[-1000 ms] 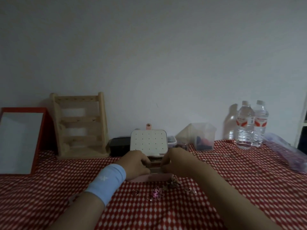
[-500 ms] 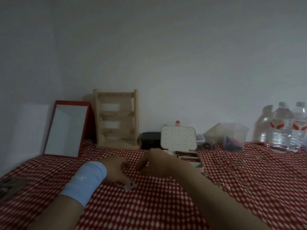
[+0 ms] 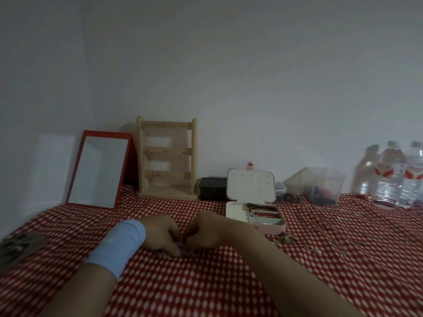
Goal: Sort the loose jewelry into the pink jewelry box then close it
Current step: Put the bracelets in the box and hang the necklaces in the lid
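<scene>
Change: both hands off the pink jewelry box (image 3: 270, 228), where they rested a second ago; now down on the checked tablecloth (image 3: 206, 294) at lower centre, and the gap seen half a second ago has closed, knuckles facing.
Tablecloth: red and white, filling the lower frame; forearms cut off by the bottom edge.
Left hand (image 3: 160, 234): blue wristband (image 3: 119, 245) behind it, fingers curled, tips pinching a small pale piece (image 3: 184, 252) against the cloth.
Right hand (image 3: 207, 233): fingers curled in toward the left hand's; grip hidden by the knuckles, cannot tell whether anything is held.
Hard to read: dim, soft light; dark blurred object (image 3: 18, 248) at the left edge, kind unclear; water bottles (image 3: 389, 175) cut by the right edge.
Box: right of centre, just right of the hands, lid (image 3: 250, 185) upright and open, pale inside with rows of small holes, pink tab on top; cream compartments, beads in the rear one.
Loose jewelry (image 3: 285, 239): small heap just in front of the box, thin chains (image 3: 320, 225) spread farther right.
</scene>
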Tool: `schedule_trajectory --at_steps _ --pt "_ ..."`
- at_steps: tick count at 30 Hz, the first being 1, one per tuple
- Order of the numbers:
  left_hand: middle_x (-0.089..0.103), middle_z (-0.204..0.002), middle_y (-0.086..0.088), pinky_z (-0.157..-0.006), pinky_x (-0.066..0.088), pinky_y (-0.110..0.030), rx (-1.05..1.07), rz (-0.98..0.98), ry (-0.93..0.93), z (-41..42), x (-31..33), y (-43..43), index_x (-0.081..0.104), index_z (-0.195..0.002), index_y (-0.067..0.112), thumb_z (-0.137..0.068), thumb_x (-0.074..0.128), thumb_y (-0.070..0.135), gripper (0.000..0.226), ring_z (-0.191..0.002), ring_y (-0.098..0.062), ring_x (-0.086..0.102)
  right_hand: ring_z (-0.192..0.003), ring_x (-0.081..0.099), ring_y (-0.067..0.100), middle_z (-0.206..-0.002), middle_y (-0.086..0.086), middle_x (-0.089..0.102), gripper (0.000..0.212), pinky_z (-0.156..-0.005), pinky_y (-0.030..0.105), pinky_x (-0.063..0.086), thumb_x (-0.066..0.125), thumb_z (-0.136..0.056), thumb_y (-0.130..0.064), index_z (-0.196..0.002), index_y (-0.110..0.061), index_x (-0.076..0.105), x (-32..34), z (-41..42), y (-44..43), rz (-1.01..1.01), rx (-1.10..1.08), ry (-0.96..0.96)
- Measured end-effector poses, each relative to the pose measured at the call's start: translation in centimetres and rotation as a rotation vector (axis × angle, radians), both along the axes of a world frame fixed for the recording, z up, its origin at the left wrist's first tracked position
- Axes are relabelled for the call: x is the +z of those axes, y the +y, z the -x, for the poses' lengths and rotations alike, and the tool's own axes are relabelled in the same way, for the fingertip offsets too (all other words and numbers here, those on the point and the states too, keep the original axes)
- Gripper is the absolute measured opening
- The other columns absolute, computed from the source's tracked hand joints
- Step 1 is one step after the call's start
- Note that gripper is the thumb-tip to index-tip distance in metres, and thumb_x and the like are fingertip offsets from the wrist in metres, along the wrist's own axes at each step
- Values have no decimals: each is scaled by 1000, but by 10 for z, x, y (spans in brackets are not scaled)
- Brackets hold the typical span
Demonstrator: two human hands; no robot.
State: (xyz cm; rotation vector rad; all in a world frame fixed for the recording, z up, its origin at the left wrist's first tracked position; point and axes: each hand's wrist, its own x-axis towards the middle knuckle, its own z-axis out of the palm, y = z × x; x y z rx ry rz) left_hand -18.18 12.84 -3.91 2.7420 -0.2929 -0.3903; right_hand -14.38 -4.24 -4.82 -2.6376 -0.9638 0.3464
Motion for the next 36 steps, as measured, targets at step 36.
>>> schedule_trajectory --at_steps 36 --pt "74 -88 -1 -72 59 -23 -57 478 -294 -84 7 -171 72 -92 20 -80 76 5 19 -80 -14 71 -87 67 1 -96 -12 71 18 -73 15 51 69 -92 -17 -109 -18 75 9 -56 -215 -405 -347 -10"
